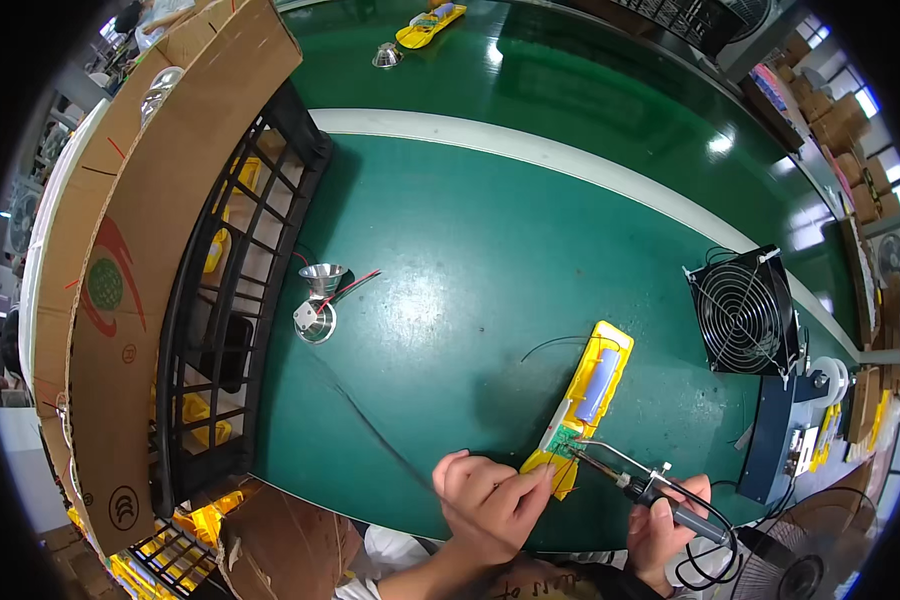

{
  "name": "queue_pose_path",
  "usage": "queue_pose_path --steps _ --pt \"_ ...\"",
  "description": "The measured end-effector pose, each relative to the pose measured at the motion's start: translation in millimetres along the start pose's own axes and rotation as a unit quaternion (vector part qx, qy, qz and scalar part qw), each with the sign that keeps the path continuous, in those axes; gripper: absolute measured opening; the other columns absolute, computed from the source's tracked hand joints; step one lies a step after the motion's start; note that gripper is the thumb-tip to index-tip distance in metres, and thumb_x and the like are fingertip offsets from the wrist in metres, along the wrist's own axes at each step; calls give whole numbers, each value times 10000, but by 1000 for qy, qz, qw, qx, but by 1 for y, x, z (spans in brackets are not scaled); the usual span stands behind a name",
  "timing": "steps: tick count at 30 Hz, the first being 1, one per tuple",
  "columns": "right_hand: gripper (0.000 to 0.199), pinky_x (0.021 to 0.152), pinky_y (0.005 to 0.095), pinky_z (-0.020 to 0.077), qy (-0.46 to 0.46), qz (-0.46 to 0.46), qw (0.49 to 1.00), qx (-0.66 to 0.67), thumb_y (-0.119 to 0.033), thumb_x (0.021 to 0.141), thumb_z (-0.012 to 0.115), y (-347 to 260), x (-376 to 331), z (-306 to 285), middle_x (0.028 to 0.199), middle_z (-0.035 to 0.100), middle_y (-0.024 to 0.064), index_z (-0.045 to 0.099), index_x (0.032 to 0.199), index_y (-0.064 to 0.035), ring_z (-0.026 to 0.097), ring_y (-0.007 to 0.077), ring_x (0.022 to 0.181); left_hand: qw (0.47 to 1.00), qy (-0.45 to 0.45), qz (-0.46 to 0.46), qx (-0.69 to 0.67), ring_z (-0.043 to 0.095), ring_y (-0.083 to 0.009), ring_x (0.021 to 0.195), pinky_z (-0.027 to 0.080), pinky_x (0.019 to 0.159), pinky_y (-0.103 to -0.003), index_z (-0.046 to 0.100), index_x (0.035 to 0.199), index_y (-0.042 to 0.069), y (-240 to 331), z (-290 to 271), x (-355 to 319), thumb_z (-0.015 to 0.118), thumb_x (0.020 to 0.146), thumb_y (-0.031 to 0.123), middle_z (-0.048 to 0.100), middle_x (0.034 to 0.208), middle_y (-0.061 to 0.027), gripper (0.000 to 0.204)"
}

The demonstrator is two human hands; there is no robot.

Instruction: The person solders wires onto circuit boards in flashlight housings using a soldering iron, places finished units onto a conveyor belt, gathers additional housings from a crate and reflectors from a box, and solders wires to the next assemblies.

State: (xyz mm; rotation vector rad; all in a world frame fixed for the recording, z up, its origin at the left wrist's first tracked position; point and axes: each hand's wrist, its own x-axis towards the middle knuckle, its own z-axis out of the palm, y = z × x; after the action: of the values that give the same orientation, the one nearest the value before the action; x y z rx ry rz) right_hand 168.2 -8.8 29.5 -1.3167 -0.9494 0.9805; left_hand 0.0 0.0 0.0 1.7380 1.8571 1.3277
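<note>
A long yellow plastic housing (pixel 618 348) lies at a slant on the green table near me. Inside it sit a lavender battery cell (pixel 597 385) and, toward its near end, a small green circuit board (pixel 567 440). My left hand (pixel 490 500) is closed, thumb and fingers pinched at the housing's near left end; whether a thin wire is also between them, I cannot tell. My right hand (pixel 665 525) grips a soldering iron (pixel 685 515) with a bent metal feed tube. The iron's tip is at the circuit board. A thin dark wire (pixel 560 341) curls left off the housing.
Two shiny reflector cups (pixel 322 280) with red wires lie left. Beside them stands a black plastic crate (pixel 210 350) of yellow parts, behind a cardboard box (pixel 170 220). A black fan (pixel 738 315) and a solder reel stand (pixel 770 430) are right. Beyond a white rail (pixel 530 150), another yellow housing (pixel 430 27) lies.
</note>
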Motion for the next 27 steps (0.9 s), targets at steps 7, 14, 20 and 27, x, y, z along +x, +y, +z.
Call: queue_pose_path --steps 7,14,20,27 --pt "331 339 178 341 -1 -8 1000 -7 -201 779 643 0 -1 -2 577 470 62 371 866 -33 422 75 378 1000 10 4 -6 458 -168 633 391 699 -350 661 710 133 -2 2 -1 760 567 40 459 651 21 197" --pt "345 336 175 336 5 -11 1000 8 -219 772 648 0 0 -7 575 470 63 373 868 -33 417 75 373 1000 2 -13 23 453 -168 648 393 704 -350 661 713 130 3 3 2 750 589 64 446 673 14 166" --pt "339 348 176 344 21 -18 999 35 -210 773 649 2 0 -11 590 472 69 375 871 -36 424 81 391 998 6 4 58 459 -171 671 391 738 -354 669 733 122 3 4 2 738 605 69 444 678 9 155" --pt "344 341 140 320 36 -13 999 19 -229 781 616 1 -2 -15 605 461 48 322 832 -58 406 54 403 996 -9 -14 88 517 -174 700 379 835 -416 665 726 113 -1 -9 -1 730 611 69 494 670 8 140"
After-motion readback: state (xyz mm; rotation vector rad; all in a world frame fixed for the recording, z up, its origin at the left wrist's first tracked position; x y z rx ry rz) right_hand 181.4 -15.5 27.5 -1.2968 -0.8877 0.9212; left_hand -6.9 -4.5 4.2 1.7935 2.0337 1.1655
